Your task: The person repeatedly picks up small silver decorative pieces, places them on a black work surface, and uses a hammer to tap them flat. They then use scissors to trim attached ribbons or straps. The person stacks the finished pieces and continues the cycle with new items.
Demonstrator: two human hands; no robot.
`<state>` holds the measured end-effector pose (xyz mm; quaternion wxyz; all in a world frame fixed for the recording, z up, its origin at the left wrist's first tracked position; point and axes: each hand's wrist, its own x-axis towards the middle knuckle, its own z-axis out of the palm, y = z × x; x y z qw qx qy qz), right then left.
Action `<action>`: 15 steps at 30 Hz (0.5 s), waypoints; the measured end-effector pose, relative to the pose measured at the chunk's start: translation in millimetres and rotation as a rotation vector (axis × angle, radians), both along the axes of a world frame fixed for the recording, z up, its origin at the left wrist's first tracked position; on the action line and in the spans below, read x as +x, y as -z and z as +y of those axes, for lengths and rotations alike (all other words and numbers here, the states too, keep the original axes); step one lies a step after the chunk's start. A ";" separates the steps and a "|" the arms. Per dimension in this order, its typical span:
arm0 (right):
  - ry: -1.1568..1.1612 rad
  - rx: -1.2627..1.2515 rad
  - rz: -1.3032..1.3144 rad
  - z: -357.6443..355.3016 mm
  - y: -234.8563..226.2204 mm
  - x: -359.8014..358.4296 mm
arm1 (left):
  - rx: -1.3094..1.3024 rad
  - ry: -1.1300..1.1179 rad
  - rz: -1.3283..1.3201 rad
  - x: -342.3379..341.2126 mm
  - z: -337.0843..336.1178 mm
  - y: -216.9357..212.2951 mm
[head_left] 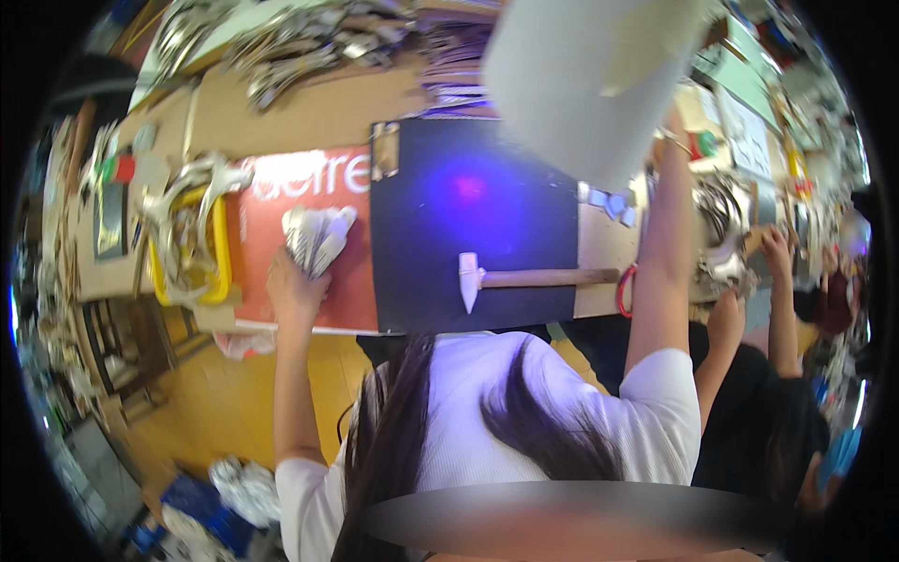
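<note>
Nearest us, a blurred white sheet (581,89) looms at one o'clock, probably light and bendy; our right hand (671,140) meets its edge, its grip unclear. At nine o'clock our left hand (296,285) wraps a metal bundle (318,234), likely stiff, slippery and weighty, best held low. Beyond, metal pieces (200,178) overlie a yellow basket (222,248), its contents unclear.

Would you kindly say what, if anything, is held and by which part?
The left hand holds a silvery bundle by its near end; for the right hand, partly hidden, I cannot tell.
</note>
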<state>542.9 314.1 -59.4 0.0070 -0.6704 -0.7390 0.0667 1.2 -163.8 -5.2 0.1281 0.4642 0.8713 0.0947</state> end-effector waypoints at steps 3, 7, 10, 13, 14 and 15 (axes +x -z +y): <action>-0.071 0.030 0.053 -31.5 -37.7 11.7 | -0.008 -0.018 -0.070 -3.6 -2.0 -7.7; -0.168 0.248 0.094 -101.6 -86.7 16.7 | -0.072 -0.022 -0.634 -36.6 1.5 -29.0; -0.040 -0.079 0.566 -158.8 -99.7 -15.5 | -0.107 -0.111 -0.882 -57.7 0.8 -28.8; -0.087 -0.198 1.035 -221.6 -95.8 -81.7 | -0.112 -0.148 -1.005 -72.8 3.0 -21.7; -0.033 -0.257 1.143 -241.8 -94.9 -108.0 | -0.142 -0.181 -1.010 -75.3 3.6 -19.9; 0.005 -0.353 1.347 -258.9 -92.0 -137.9 | -0.149 -0.139 -0.982 -75.1 3.9 -17.9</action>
